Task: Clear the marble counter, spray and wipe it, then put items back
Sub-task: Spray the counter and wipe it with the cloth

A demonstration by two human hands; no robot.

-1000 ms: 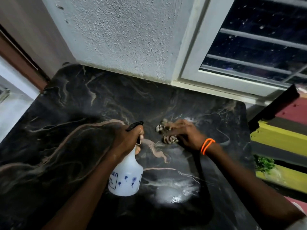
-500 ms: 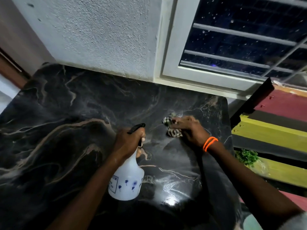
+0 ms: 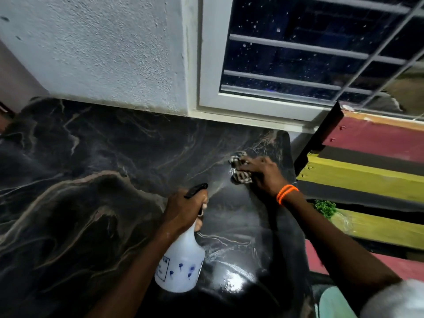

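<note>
The left hand (image 3: 183, 210) grips the neck of a white spray bottle (image 3: 181, 265), fingers curled round it below the black trigger head (image 3: 196, 190), whose nozzle points toward the right hand. The bottle's body hangs below the left hand, tilted back toward the person, over the dark marble counter (image 3: 91, 180). A faint mist shows between nozzle and cloth. The right hand (image 3: 263, 173), with an orange band (image 3: 286, 193) at the wrist, presses down on a crumpled, patterned cloth (image 3: 239, 171), fingers bent over it; the cloth pokes out ahead of and beside the fingertips, flat on the counter. It lies ahead and to the right of the left hand, near the counter's far right corner. A wet, shiny patch (image 3: 234, 278) sits just right of the bottle's base.

Compared with half a second earlier, the right hand and cloth have slid a little farther toward the right edge, while the left hand keeps the same hold on the bottle.

Beyond the right hand stand striped red, black and yellow boards (image 3: 367, 171); ahead, a white wall (image 3: 103, 53) and barred window (image 3: 309, 53).
</note>
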